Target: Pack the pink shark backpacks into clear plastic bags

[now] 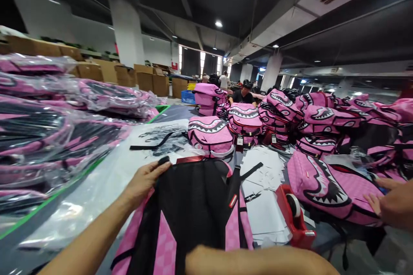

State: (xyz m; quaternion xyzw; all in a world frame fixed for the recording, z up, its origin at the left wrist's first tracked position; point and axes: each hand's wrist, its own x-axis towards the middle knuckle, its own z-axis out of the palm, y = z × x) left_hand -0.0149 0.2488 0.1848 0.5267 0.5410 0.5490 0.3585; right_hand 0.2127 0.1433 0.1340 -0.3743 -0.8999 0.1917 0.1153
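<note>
A black and pink backpack [196, 197] lies in front of me with its black padded back side facing up. My left hand [146, 180] is at its upper left corner, thumb and fingers closed on a black strap [164, 160]. Across the backpack's lower part reaches my right hand [201, 260], blurred at the bottom edge of the view; its fingers cannot be made out. A red tag [232, 200] shows on the right shoulder strap. Just beyond the backpack's top sits another pink backpack [211, 135] with a shark-mouth print.
Plastic-wrapped backpacks [54, 124] are piled on the left. White papers [263, 193] and a red tape dispenser [295, 219] lie to the right. A co-worker's hands [376, 197] touch a pink shark backpack [332, 189]. More backpacks [280, 111] are stacked behind, near a seated person [244, 94].
</note>
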